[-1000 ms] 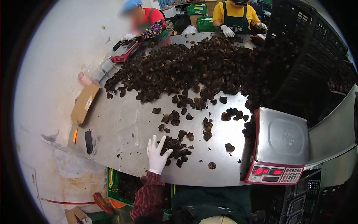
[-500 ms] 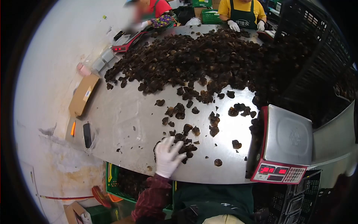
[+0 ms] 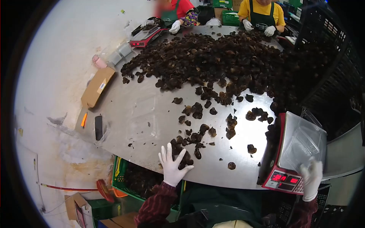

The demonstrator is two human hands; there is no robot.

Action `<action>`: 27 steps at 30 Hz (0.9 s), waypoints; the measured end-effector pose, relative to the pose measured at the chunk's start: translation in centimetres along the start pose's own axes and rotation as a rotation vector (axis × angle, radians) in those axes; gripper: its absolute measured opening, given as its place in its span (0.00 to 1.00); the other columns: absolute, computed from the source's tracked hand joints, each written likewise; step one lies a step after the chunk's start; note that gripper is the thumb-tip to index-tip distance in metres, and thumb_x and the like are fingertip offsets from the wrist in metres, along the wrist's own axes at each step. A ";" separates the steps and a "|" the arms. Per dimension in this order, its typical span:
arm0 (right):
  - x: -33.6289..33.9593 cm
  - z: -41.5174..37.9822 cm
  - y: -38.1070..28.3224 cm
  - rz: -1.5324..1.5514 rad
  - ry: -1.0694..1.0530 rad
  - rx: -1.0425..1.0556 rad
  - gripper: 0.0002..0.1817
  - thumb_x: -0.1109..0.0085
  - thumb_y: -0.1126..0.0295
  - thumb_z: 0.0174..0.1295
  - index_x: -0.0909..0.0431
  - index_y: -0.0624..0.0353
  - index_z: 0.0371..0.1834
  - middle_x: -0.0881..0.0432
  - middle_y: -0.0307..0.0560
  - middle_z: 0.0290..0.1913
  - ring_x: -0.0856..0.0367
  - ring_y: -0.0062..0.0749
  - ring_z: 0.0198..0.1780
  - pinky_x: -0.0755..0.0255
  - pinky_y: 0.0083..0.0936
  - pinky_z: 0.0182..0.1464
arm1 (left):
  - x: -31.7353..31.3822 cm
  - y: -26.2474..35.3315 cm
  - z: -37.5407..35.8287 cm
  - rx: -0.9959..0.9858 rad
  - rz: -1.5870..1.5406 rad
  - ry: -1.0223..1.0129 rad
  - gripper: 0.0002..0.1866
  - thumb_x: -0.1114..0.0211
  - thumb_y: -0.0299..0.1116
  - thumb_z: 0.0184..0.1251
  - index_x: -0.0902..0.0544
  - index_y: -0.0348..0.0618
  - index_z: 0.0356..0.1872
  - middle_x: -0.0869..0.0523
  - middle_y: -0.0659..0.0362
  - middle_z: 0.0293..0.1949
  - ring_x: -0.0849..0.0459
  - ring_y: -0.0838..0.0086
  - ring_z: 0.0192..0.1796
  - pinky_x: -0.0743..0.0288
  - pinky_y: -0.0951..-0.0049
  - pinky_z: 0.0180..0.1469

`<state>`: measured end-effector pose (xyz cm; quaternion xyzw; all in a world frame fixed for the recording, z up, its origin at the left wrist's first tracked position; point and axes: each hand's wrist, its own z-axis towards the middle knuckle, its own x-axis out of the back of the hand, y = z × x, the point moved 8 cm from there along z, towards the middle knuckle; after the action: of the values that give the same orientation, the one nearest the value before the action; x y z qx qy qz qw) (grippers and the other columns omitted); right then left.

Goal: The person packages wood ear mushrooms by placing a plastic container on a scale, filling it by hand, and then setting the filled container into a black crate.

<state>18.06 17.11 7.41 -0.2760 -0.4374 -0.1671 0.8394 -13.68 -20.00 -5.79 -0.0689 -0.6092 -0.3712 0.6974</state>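
Left hand gloved, fingers spread flat, cupping small mushroom clump near table front edge. Right hand pinching clear tray onto scale. Big pile farther back.

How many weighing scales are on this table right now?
2. One scale sits at the near right corner, with the right hand setting a clear tray on it. The other scale is at the far left end. Others may be hidden.

Cardboard box; black phone; far red scale.
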 end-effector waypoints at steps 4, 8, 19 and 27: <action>0.7 -0.4 8.6 -0.385 0.108 -0.224 0.18 0.35 0.63 0.59 0.26 0.68 0.40 0.29 0.47 0.27 0.28 0.37 0.29 0.33 0.30 0.33 | -0.8 0.9 1.4 0.044 0.037 -0.050 0.35 0.25 0.50 0.47 0.22 0.56 0.61 0.46 0.43 0.74 0.52 0.41 0.74 0.57 0.38 0.70; -3.9 -2.8 16.6 0.234 -0.203 -0.841 0.15 0.42 0.60 0.67 0.24 0.64 0.38 0.30 0.39 0.17 0.30 0.22 0.17 0.37 0.21 0.20 | -3.1 -1.9 -0.1 -0.117 0.024 0.110 0.22 0.28 0.42 0.54 0.17 0.53 0.51 0.31 0.46 0.64 0.35 0.45 0.65 0.41 0.43 0.64; -6.2 -0.4 -1.2 0.365 0.173 -0.348 0.18 0.44 0.74 0.63 0.23 0.65 0.56 0.16 0.40 0.34 0.23 0.25 0.27 0.28 0.25 0.33 | -1.6 -7.2 3.8 0.403 -0.743 0.341 0.05 0.33 0.22 0.57 0.16 0.37 0.35 0.18 0.58 0.32 0.20 0.74 0.38 0.27 0.78 0.41; -15.5 -1.5 -10.5 0.451 -0.176 -0.393 0.19 0.48 0.77 0.63 0.25 0.65 0.59 0.16 0.58 0.40 0.16 0.35 0.33 0.25 0.29 0.38 | -0.3 15.9 6.7 -0.329 -0.692 -0.045 0.14 0.31 0.35 0.59 0.16 0.46 0.46 0.22 0.53 0.53 0.21 0.65 0.51 0.26 0.66 0.52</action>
<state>4.89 8.52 -2.75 -0.5365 -0.3957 -0.0333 0.7447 -9.51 -4.84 1.23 0.0217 -0.5440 -0.6758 0.4969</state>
